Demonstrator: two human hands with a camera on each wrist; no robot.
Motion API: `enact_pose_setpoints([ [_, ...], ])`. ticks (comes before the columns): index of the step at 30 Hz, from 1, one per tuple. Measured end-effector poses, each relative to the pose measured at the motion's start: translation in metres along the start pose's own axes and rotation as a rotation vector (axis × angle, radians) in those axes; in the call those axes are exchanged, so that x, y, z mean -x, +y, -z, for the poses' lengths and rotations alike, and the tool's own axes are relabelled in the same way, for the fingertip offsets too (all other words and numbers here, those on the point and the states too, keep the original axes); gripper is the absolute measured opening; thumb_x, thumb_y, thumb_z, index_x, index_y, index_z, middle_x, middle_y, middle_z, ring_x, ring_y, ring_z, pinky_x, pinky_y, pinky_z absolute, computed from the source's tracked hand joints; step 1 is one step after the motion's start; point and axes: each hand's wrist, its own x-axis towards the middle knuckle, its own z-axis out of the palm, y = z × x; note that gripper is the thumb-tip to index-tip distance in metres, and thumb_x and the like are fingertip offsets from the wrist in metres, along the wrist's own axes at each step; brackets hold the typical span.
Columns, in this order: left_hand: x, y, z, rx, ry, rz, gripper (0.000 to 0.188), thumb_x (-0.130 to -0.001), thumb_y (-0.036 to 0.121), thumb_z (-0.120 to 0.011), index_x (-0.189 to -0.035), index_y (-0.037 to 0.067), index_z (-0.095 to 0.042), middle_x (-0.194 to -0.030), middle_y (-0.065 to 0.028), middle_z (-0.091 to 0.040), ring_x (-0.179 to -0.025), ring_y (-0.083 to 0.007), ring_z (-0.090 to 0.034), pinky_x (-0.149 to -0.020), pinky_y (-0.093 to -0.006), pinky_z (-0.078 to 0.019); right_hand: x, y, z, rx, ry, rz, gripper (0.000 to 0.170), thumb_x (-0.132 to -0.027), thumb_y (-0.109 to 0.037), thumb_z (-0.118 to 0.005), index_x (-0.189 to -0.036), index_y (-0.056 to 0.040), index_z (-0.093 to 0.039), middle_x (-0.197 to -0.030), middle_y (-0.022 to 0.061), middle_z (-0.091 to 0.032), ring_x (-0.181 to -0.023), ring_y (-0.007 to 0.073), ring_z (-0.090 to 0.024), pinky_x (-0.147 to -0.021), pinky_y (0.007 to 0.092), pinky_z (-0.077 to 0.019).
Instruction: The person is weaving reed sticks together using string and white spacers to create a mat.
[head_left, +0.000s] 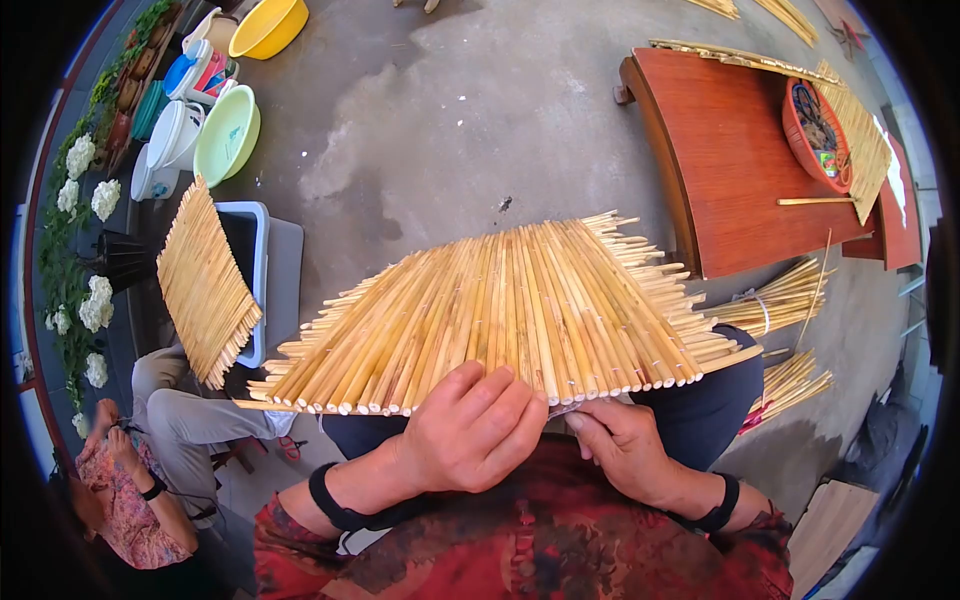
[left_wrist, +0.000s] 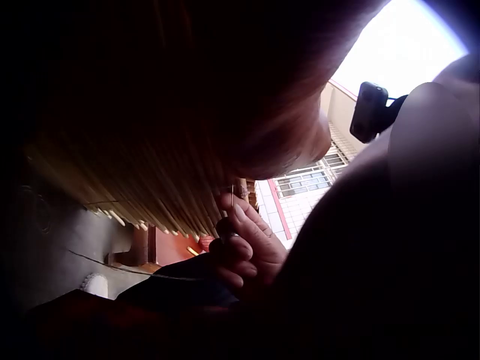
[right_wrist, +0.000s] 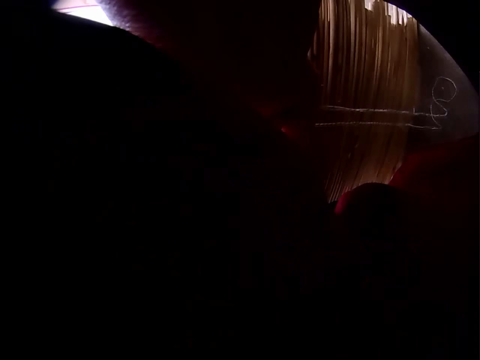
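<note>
A mat of pale reeds [head_left: 500, 310] lies across the person's lap, cut ends towards the body. The left hand [head_left: 475, 428] grips its near edge at the middle, fingers curled over the reeds. Just right of it, the right hand [head_left: 632, 450] is at the same edge, its fingertips partly under the reeds. In the left wrist view the right hand [left_wrist: 251, 247] pinches a thin needle-like piece [left_wrist: 232, 196] beside the reed ends, and a thread [left_wrist: 142, 271] hangs below. Two rows of thread [right_wrist: 367, 111] cross the reeds [right_wrist: 367, 67] in the dark right wrist view.
A second mat [head_left: 205, 290] leans by a grey bin [head_left: 285, 270] at left, near a seated person [head_left: 135, 480]. Basins and buckets stand beyond. At right are a red-brown table [head_left: 730, 170] with an orange basket [head_left: 812, 150], and reed bundles [head_left: 785, 300] on the floor.
</note>
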Motion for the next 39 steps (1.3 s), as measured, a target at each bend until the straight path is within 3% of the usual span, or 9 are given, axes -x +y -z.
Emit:
enact_pose_setpoints([
  [4,-0.002,-0.001,0.0,-0.003,-0.002,0.004,0.031,-0.072,0.013,-0.063,-0.098,-0.003,-0.06,-0.093,-0.0142,-0.058,-0.082,-0.0264,-0.061,-0.067,-0.0383,-0.0497,0.001,0.001,0.0,-0.024,0.001,-0.037,0.014,-0.091,-0.007,-0.059,-0.103,-0.0002,-0.063,-0.071,0.0096,-0.061,-0.059,0.0161,-0.059,-0.056,0.0292,-0.0485],
  [7,-0.003,-0.003,0.0,-0.032,0.022,-0.013,0.031,-0.073,0.013,-0.062,-0.099,-0.003,-0.06,-0.093,-0.0142,-0.058,-0.081,-0.0254,-0.061,-0.067,-0.0374,-0.0493,-0.003,0.0,0.0,0.131,0.044,0.103,0.013,-0.09,-0.006,-0.061,-0.101,-0.0005,-0.063,-0.076,0.0112,-0.062,-0.062,0.0189,-0.062,-0.058,0.0301,-0.0494],
  [9,-0.006,-0.004,0.0,-0.061,0.012,0.007,0.034,-0.073,0.014,-0.062,-0.102,-0.003,-0.058,-0.093,-0.0139,-0.058,-0.079,-0.0243,-0.06,-0.066,-0.0361,-0.0487,-0.011,0.007,0.004,0.3,0.15,0.423,0.014,-0.088,-0.005,-0.062,-0.101,-0.0012,-0.063,-0.078,0.0123,-0.062,-0.065,0.0202,-0.063,-0.059,0.0301,-0.0497],
  [13,-0.011,-0.014,-0.005,-0.121,0.065,-0.015,0.035,-0.073,0.012,-0.061,-0.104,-0.003,-0.057,-0.094,-0.0139,-0.057,-0.078,-0.0233,-0.06,-0.066,-0.0344,-0.0481,-0.017,-0.002,0.007,0.337,0.228,0.503,0.015,-0.087,-0.003,-0.063,-0.102,-0.0017,-0.063,-0.081,0.0121,-0.063,-0.068,0.0189,-0.063,-0.06,0.0293,-0.0499],
  [16,-0.019,-0.024,-0.001,-0.131,0.065,0.008,0.035,-0.072,0.011,-0.06,-0.104,-0.003,-0.056,-0.095,-0.0143,-0.057,-0.079,-0.0239,-0.06,-0.066,-0.0337,-0.0478,-0.02,-0.013,0.009,0.033,0.206,0.161,0.011,-0.088,-0.003,-0.062,-0.099,-0.001,-0.062,-0.081,0.008,-0.063,-0.068,0.0126,-0.061,-0.061,0.027,-0.0489],
  [18,-0.026,-0.03,0.002,-0.083,0.058,0.027,0.032,-0.073,0.004,-0.07,-0.102,-0.002,-0.057,-0.093,-0.0127,-0.058,-0.074,-0.026,-0.059,-0.062,-0.034,-0.0471,-0.029,-0.016,0.005,-0.013,0.223,0.214,0.01,-0.089,-0.004,-0.061,-0.099,-0.0009,-0.062,-0.078,0.0071,-0.062,-0.066,0.0112,-0.06,-0.059,0.0266,-0.0481],
  [23,-0.032,-0.042,-0.002,-0.131,0.1,-0.011,0.03,-0.073,0.005,-0.069,-0.101,-0.001,-0.058,-0.093,-0.0118,-0.059,-0.075,-0.0254,-0.06,-0.063,-0.0349,-0.0469,-0.042,-0.02,0.003,0.04,0.264,0.324,0.01,-0.091,-0.007,-0.059,-0.099,-0.0007,-0.061,-0.069,0.0046,-0.059,-0.061,0.0084,-0.056,-0.056,0.0253,-0.0456],
  [25,-0.033,-0.045,-0.002,-0.134,0.073,0.01,0.03,-0.073,0.006,-0.067,-0.102,0.0,-0.059,-0.095,-0.0117,-0.059,-0.078,-0.025,-0.06,-0.065,-0.0355,-0.0466,-0.046,-0.014,0.001,0.042,0.263,0.231,0.011,-0.092,-0.009,-0.057,-0.099,-0.0009,-0.061,-0.065,0.003,-0.058,-0.059,0.0078,-0.055,-0.056,0.0247,-0.0443],
  [39,-0.036,-0.055,-0.014,-0.137,0.096,0.022,0.035,-0.074,0.01,-0.065,-0.108,0.0,-0.058,-0.099,-0.0102,-0.06,-0.083,-0.0233,-0.06,-0.068,-0.0336,-0.046,-0.063,-0.016,0.008,0.066,0.245,0.26,0.011,-0.095,-0.008,-0.053,-0.099,-0.0039,-0.063,-0.064,-0.0046,-0.051,-0.055,0.0027,-0.046,-0.048,0.0188,-0.0359],
])
